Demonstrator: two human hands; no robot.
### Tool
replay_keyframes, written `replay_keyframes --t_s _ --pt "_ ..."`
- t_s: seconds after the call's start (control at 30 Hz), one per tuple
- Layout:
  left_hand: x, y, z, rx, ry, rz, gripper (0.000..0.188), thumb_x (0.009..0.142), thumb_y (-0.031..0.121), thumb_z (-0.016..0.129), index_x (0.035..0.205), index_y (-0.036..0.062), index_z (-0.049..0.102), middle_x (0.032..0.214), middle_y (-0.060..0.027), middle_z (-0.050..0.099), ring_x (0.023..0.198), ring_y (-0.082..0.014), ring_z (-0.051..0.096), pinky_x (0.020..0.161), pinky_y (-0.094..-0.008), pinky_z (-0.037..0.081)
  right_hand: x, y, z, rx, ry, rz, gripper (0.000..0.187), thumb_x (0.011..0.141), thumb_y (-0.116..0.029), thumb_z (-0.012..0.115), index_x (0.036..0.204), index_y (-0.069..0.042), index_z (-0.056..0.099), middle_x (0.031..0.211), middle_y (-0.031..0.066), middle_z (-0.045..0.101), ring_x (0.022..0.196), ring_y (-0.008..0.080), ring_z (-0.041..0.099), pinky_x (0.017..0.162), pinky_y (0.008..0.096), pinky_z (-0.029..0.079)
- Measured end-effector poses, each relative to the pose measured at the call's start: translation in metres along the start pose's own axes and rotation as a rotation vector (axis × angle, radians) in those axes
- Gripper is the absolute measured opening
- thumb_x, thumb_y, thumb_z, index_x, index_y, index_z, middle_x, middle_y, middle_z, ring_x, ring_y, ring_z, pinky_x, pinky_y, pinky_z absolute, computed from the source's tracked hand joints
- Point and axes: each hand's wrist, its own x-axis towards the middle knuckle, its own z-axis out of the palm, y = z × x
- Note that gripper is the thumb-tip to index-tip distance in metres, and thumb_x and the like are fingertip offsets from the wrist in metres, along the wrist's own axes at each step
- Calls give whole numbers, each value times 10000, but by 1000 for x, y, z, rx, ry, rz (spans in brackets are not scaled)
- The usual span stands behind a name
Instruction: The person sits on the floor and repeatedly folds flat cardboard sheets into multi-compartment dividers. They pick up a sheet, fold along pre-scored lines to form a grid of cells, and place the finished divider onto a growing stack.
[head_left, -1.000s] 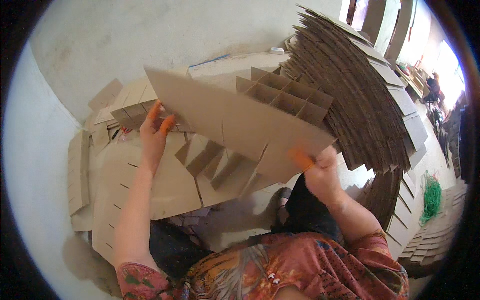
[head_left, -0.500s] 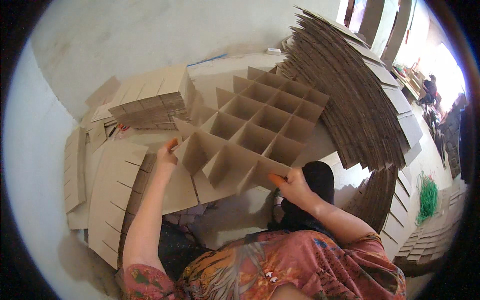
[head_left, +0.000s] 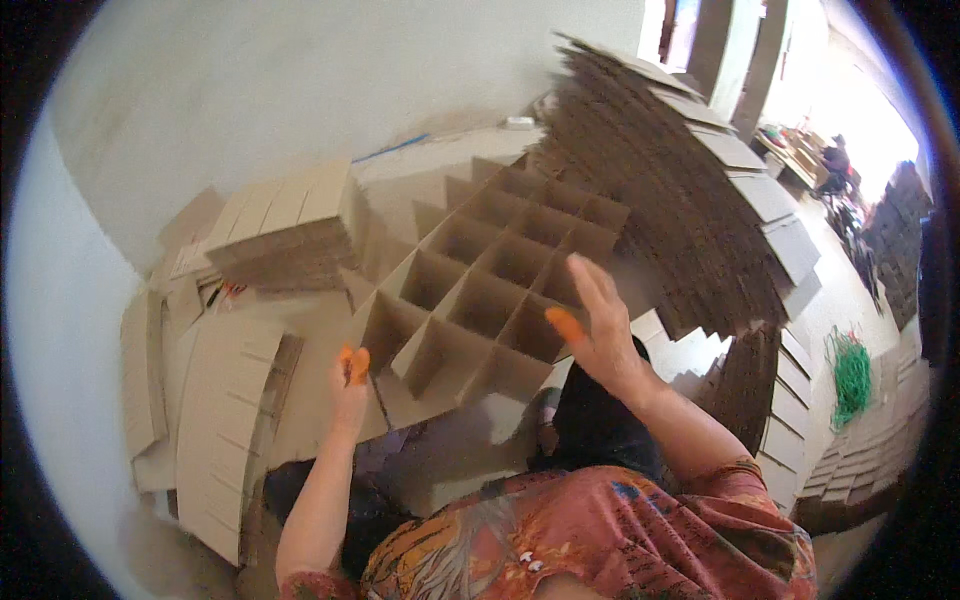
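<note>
A brown cardboard grid divider [head_left: 478, 372], made of interlocked panels with square cells, lies in front of me, slanting away to the far right. My left hand [head_left: 350, 385] is by its near left corner. Its orange-covered fingertips are drawn together; whether they grip the panel edge is hidden. My right hand [head_left: 605, 345] is raised over the near right side of the grid, holding nothing. Its fingers stretch upward, and the thumb with an orange cover stands apart from them.
Slotted cardboard sheets are stacked at the back left [head_left: 285, 215] and near left [head_left: 225, 430]. A tall, leaning cardboard stack [head_left: 660, 200] curves along the right. Green strings [head_left: 850, 375] lie on the floor farther right. A wall [head_left: 330, 80] rises behind.
My right hand has let go of the divider's near edge and opened above it. My left hand has moved lower in view, its fingers drawn in. The divider appears flatter and farther left.
</note>
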Motion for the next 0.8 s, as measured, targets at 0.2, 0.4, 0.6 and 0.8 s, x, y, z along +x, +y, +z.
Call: replay_keyframes --t_s 0.2,0.4,0.6,0.8 --pt "-31 32 45 45 -89 -47 359 940 309 523 1157 23 538 804 28 487 757 -73 416 683 -228 376 -12 48 15 -66 -202 492 657 778 -379 703 1214 60 481 1188 276 534 1099 376 531 918 422 434" --pt "-61 38 115 -19 -454 198 466 896 158 560 1325 16 445 1254 -162 532 1149 -242 510 945 -344 405 -8 -28 34 351 -562 503 802 752 -350 683 1280 140 331 1062 349 560 1055 407 555 886 395 444" --pt "-78 -6 119 123 -459 408 435 863 104 581 1277 8 487 1293 -208 501 1204 -297 487 985 -379 384 -3 -1 -9 531 -444 555 479 730 -17 520 1206 36 499 1109 222 603 1040 289 580 862 344 448" --pt "-100 -48 108 141 -409 323 350 854 117 605 1182 5 560 1156 -211 579 932 -311 625 766 -361 501 61 -90 -132 409 -271 213 529 676 75 508 1204 91 473 1034 248 622 943 269 634 811 340 490"
